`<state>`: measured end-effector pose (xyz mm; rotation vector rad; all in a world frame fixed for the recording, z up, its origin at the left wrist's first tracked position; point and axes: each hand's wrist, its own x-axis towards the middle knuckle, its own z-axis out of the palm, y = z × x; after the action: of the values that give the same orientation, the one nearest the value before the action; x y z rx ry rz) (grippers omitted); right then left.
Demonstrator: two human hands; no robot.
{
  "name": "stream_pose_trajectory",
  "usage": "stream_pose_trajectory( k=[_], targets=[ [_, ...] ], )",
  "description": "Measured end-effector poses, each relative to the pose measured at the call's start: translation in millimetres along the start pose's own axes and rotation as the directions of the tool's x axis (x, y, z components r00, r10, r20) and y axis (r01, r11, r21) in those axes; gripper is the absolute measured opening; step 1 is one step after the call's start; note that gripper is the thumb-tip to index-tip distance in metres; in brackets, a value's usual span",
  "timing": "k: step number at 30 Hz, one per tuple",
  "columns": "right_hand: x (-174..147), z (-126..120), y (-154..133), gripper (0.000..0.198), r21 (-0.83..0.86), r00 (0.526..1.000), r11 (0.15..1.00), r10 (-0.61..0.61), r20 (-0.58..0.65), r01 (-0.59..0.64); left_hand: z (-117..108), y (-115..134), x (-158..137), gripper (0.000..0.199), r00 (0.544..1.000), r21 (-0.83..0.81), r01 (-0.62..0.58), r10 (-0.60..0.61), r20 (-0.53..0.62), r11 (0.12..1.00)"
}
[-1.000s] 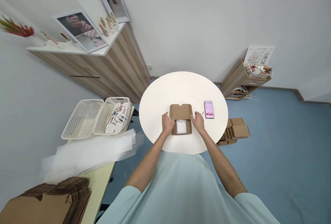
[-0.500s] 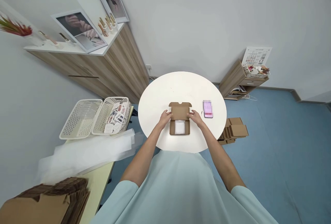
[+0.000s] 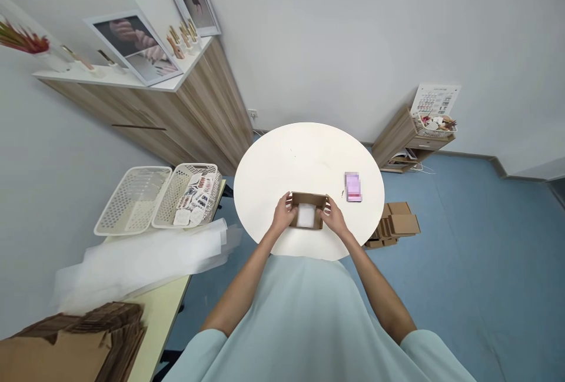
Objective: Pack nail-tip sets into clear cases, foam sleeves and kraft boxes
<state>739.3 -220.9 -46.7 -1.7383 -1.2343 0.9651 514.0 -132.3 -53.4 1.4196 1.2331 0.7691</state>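
Note:
A small brown cardboard box (image 3: 309, 198) stands on the white round table (image 3: 273, 152), its lid raised upright at the back. Inside it lies a white, soft-looking packet (image 3: 306, 215); what it contains is hidden. My left hand (image 3: 283, 212) grips the box's left side, fingers behind the lid's edge and thumb toward the inside. On the opposite side my right hand (image 3: 333, 215) holds the lid's right edge in the same way, thumb over the side wall. To the right of the box a phone (image 3: 353, 187) with a blurred pink screen lies flat.
At left, a side table holds two white baskets (image 3: 132, 202), one with small printed packs (image 3: 196, 196), white sheets (image 3: 150, 258) and stacked flat cardboard (image 3: 75, 346). Finished-looking brown boxes (image 3: 399, 222) are piled on the floor at right. A wooden cabinet (image 3: 212, 105) stands behind left.
The lid, earlier leaning back with its flap spread out, now stands upright and nearer to me. Both hands have moved closer in and taken hold of the box's sides.

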Motion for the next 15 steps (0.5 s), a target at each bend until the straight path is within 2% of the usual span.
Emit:
stream_pose_trajectory(
  k=[4, 9, 13, 15],
  targets=[
    [-20.7, 12.0, 11.8, 0.077, -0.113, 0.999, 0.993, -0.015, -0.034, 0.011, 2.5, -15.1, -18.1, 0.071, 1.0, 0.061, -0.015, 0.016, -0.008, 0.998],
    [-37.9, 13.3, 10.1, 0.082, -0.196, 0.999, 0.98, -0.042, 0.022, 0.045, -7.0, -20.7, -37.2, 0.076, 0.998, 0.168, -0.042, 0.034, 0.049, 0.985],
    [-57.1, 5.3, 2.9, 0.08, -0.284, 0.993, 0.952, -0.113, 0.029, 0.116, -17.5, -18.5, -55.5, 0.07, 0.989, 0.273, -0.151, 0.145, 0.042, 0.95],
    [-68.4, 2.2, 0.1, 0.076, -0.328, 0.993, 0.938, -0.119, 0.008, 0.115, -21.5, -14.8, -64.4, 0.066, 0.979, 0.322, -0.201, 0.2, 0.038, 0.925]
  ],
)
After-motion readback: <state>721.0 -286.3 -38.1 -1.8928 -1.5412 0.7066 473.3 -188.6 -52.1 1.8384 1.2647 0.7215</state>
